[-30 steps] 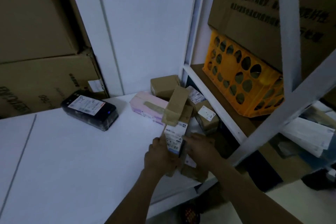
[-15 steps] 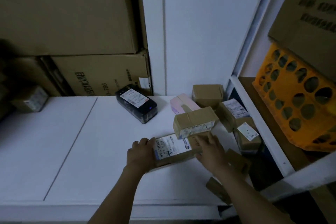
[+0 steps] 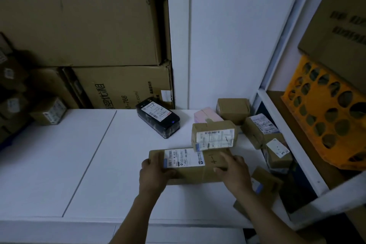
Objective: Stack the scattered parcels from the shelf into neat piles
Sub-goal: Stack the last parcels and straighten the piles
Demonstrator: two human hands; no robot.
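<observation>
I see both hands clamped on one flat brown cardboard parcel (image 3: 194, 174) lying in the lower middle of the frame on the smooth white shelf board (image 3: 79, 164). The left hand (image 3: 152, 176) wraps round its left end, and the right hand (image 3: 235, 174) grips its right end with fingers curled over the top. The hands sit apart, one at each end. The parcel is a low rectangular slab, taped, with a white printed label on top and "4-1" handwritten beside it.

A smaller, chunkier brown parcel (image 3: 214, 134) with a wide white label on its near face sits against the slab's far right edge; I cannot tell whether it rests on the slab or just behind it. Behind it lies a pale pink box (image 3: 204, 115), then a plain squat cardboard box (image 3: 232, 110) against the back wall. To the right are two more labelled brown parcels (image 3: 259, 130), one marked "5" (image 3: 277, 152), and another brown one (image 3: 265, 184) lies partly under the right forearm.

A glossy black wrapped parcel (image 3: 158, 120) with a white label lies angled in the centre. Large corrugated cartons (image 3: 79, 25) fill the upper left, and an orange plastic crate (image 3: 324, 115) with round holes sits at the right edge
</observation>
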